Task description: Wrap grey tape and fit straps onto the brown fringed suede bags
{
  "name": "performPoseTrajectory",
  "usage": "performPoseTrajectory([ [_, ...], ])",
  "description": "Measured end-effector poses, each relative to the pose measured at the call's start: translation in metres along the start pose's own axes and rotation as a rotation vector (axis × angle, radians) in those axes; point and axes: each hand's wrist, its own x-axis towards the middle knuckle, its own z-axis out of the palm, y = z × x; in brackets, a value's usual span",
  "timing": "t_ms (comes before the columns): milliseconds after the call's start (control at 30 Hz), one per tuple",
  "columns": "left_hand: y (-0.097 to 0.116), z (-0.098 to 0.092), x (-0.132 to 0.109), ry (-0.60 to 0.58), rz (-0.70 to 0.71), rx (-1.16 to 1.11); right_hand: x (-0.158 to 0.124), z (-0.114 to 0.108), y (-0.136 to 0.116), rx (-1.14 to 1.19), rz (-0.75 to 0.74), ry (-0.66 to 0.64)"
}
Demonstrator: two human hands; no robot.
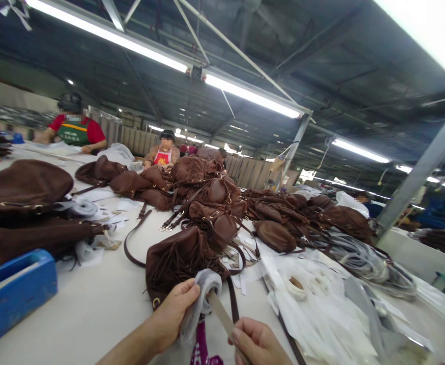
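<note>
My left hand (174, 309) grips a small roll of translucent white wrapping (209, 280), thumb on its top edge. Between the thumb and fingers of my right hand (258, 342) is a flat grey-beige strip (221, 313); its far end reaches the centre of the roll. Whether the strip is fixed to the roll, I cannot tell. Just below the roll hangs a purple piece with white lettering (200, 347), partly cut off by the frame. Right behind the roll lies a fringed dark brown bag (174, 258), its strap running down beside my right hand.
Brown bags (203, 190) are heaped across the table (104, 289). At left stands a blue tape dispenser (20, 294). White sheets (321, 304) and coiled clear tubing (367, 258) lie at right. Two co-workers (78, 131) are across the table; a metal post (420, 172) rises at right.
</note>
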Motion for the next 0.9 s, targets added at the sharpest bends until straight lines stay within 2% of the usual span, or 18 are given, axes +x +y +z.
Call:
performPoseTrajectory([
  [200, -0.002, -0.004, 0.001, -0.052, -0.008, 0.101, 0.011, 0.012, -0.009, -0.010, 0.080, 0.062],
  [400, 0.004, -0.005, 0.001, -0.055, 0.051, 0.183, 0.012, 0.014, -0.013, -0.032, 0.073, 0.103],
  [533, 0.007, -0.002, -0.001, -0.109, 0.124, 0.386, 0.011, 0.015, -0.015, -0.026, 0.062, 0.107],
  [733, 0.005, 0.000, -0.001, -0.198, 0.296, 0.742, 0.021, 0.022, -0.019, 0.007, 0.043, 0.039],
  [900, 0.003, 0.002, -0.003, -0.173, 0.277, 0.823, 0.030, 0.021, -0.009, 0.055, 0.003, 0.013],
])
